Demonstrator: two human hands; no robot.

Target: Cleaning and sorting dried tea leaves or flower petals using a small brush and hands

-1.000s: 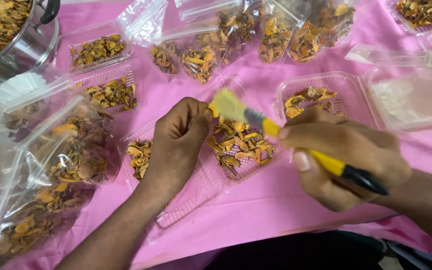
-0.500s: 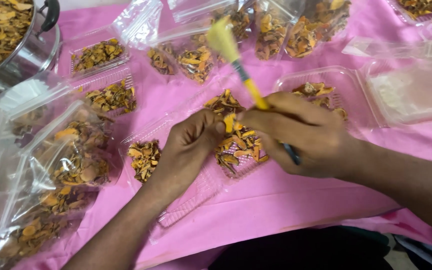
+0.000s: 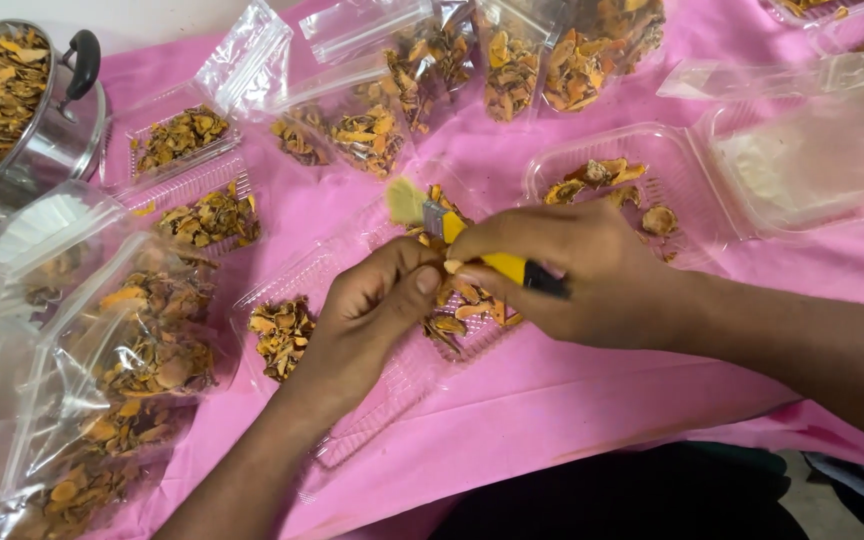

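My right hand (image 3: 577, 270) grips a small brush (image 3: 457, 232) with a yellow and black handle, its pale bristles pointing left over an open clear plastic clamshell tray (image 3: 372, 400). My left hand (image 3: 367, 315) pinches a small dried orange slice (image 3: 450, 268) at its fingertips, right beside the brush handle. Below both hands the tray holds a pile of dried orange-brown slices (image 3: 467, 310) in one half and a smaller pile (image 3: 282, 335) in the other.
A pink cloth (image 3: 552, 400) covers the table. A steel pot (image 3: 22, 110) of dried slices stands at the top left. Filled zip bags (image 3: 132, 350) lie at left and along the top (image 3: 512, 60). More clear trays sit at right (image 3: 652, 180) and upper left (image 3: 177, 140).
The brush swung from pointing up and away down to lying level, bristles leftward. My two hands have closed in on each other above the tray.
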